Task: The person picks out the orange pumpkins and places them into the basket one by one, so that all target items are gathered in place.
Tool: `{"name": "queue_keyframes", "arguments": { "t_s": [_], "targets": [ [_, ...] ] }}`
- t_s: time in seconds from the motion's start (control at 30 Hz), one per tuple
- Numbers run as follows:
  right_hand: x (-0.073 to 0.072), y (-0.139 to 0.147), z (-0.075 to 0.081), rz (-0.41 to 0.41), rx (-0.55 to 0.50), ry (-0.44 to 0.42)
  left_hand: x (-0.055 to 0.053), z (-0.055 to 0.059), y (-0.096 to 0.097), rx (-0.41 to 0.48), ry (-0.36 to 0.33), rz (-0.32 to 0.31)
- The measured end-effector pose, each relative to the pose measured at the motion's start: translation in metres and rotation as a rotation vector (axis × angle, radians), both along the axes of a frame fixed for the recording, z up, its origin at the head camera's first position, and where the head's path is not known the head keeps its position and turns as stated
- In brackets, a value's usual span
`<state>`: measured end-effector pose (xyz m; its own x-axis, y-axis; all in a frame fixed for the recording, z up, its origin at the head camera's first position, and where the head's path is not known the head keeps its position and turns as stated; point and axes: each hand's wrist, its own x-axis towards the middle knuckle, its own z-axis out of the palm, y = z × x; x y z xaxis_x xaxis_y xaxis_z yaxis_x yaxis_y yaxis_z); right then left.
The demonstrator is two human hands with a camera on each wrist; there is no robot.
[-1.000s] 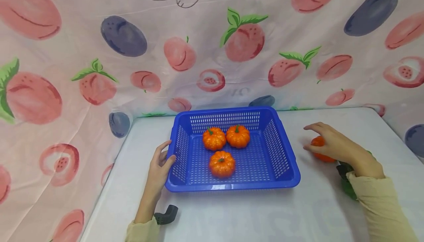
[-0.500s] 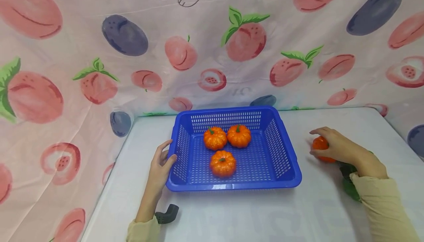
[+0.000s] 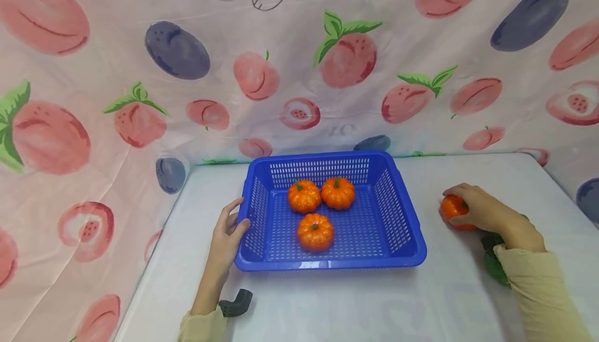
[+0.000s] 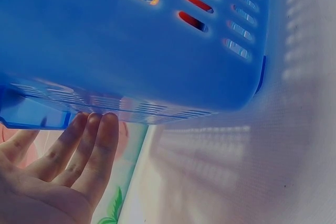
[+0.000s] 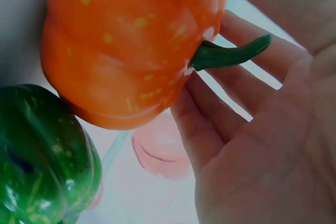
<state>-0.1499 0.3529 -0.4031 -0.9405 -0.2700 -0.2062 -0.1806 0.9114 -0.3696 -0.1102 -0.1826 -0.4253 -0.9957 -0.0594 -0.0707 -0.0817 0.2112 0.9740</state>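
My left hand (image 3: 225, 238) holds the left rim of a blue plastic basket (image 3: 327, 264), thumb on the rim. In the left wrist view its fingertips (image 4: 108, 124) touch the basket's slotted outer wall. Inside the basket lie a front orange pumpkin (image 3: 315, 233), a back-left pumpkin (image 3: 304, 196) and a back-right pumpkin (image 3: 338, 193). Right of the basket, my right hand (image 3: 482, 212) grips another small orange pumpkin (image 3: 452, 209) on the table, thumb and fingers on either side. Its green stem (image 5: 231, 55) points toward the palm in the right wrist view.
A green pumpkin-like vegetable (image 5: 44, 156) sits close by the held pumpkin, partly hidden under the right forearm in the head view. A dark angled piece (image 3: 236, 303) is beside the left wrist. A fruit-printed cloth (image 3: 281, 45) hangs behind the white table (image 3: 365, 305).
My right hand has moved slightly right and its thumb and fingers have closed on the orange pumpkin. The left hand and basket stay in place.
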Motion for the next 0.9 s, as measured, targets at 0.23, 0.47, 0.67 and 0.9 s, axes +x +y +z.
{"name": "queue_keyframes", "arguments": {
  "t_s": [0.23, 0.47, 0.67, 0.9],
  "targets": [
    [-0.0005, -0.0001, -0.0017, -0.016, 0.001, 0.01, -0.0006, -0.0008, 0.0006, -0.001, 0.02, -0.011],
    [0.0003, -0.0007, -0.0031, -0.025, -0.008, 0.007, -0.0012, -0.0001, 0.0009, -0.003, 0.021, 0.001],
    [0.002, 0.0005, -0.0035, -0.021, -0.013, 0.021, -0.0021, 0.0003, 0.0007, 0.013, 0.015, -0.007],
    [0.0027, -0.0011, -0.0052, -0.003, 0.012, 0.071, -0.001, -0.0013, 0.0001, 0.004, 0.009, -0.001]
  ]
}}
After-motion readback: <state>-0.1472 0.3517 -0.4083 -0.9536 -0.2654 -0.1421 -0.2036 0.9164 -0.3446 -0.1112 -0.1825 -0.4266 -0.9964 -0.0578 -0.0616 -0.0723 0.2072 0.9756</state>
